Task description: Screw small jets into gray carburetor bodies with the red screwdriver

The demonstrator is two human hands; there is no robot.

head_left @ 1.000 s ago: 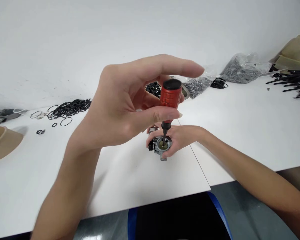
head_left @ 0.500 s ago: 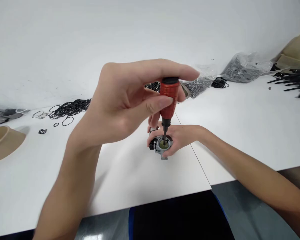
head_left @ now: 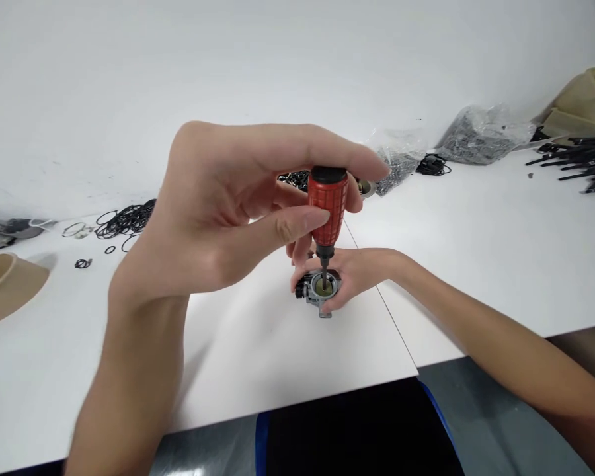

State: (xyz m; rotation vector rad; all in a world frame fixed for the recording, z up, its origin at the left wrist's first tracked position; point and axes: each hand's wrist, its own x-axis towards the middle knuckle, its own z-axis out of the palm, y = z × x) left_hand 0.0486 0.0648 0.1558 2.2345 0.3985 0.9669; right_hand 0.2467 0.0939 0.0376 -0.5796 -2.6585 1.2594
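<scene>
My left hand (head_left: 238,211) is closed round the red handle of a screwdriver (head_left: 328,206), thumb against its side and index finger lying across its black cap. The screwdriver stands almost upright, its tip down in the round bore of a small grey metal throttle body (head_left: 323,309). A brass-coloured plate shows inside that bore. Gripping the throttle body from the right is my right hand (head_left: 354,277), its thumb on the near side and fingers round the far side. Whatever the tip touches is too small to make out.
Black rubber rings (head_left: 123,221) lie in a heap at left, near a beige container (head_left: 17,284). Clear bags of small parts (head_left: 483,135) stand along the wall. Black rod-like parts (head_left: 582,162) and another beige container (head_left: 582,102) are at right. The white table (head_left: 277,370) ends near me.
My left hand has shifted slightly left, and the screwdriver handle has moved a little left and down. Its tip remains in the bore; my right hand keeps its hold.
</scene>
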